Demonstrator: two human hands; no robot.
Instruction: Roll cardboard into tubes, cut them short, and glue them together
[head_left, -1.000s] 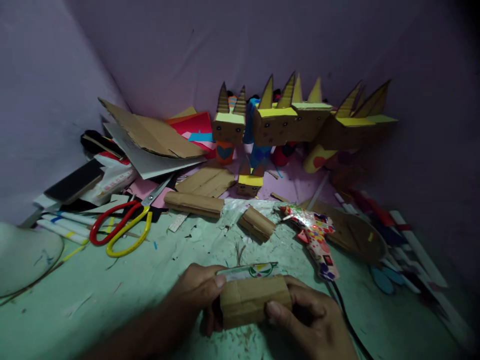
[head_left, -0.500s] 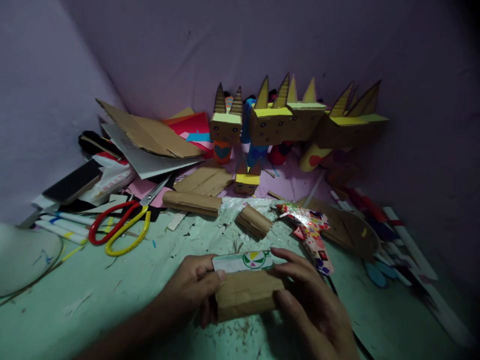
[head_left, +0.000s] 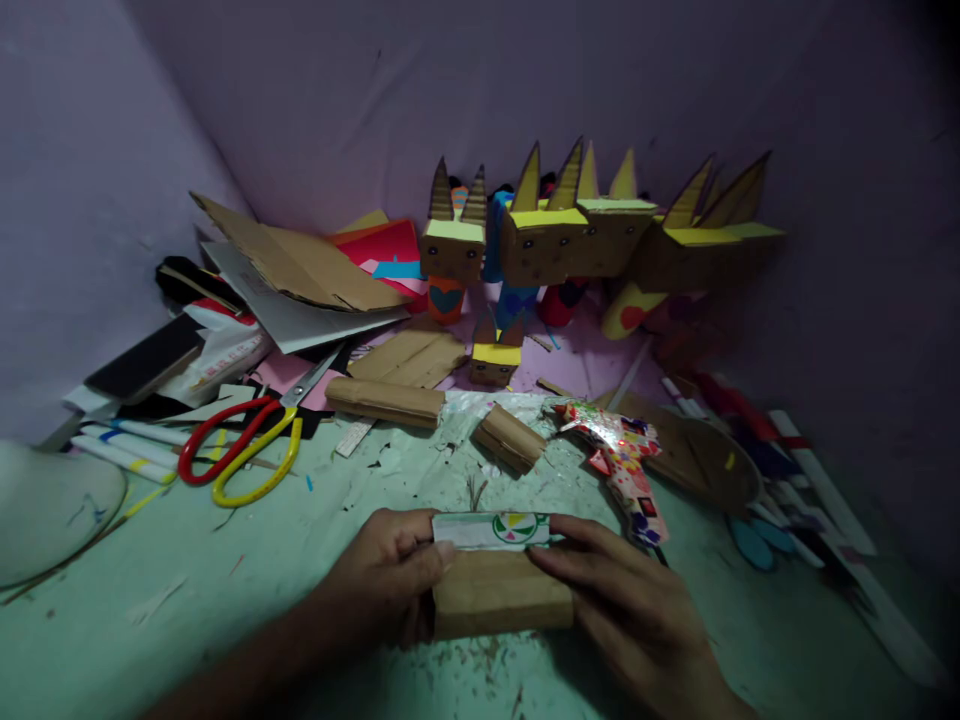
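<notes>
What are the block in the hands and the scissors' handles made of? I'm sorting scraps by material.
The block looks like matte brown cardboard, with a white printed flap along its top edge. The scissors' handles, one red and one yellow, look like smooth, slightly glossy plastic.

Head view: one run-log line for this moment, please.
left hand grips cardboard block | right hand presses white strip on it | scissors left

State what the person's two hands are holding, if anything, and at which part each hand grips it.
A brown folded cardboard block with a white printed flap. The left hand grips its left end; the right hand holds its right end, fingers on the flap.
</notes>
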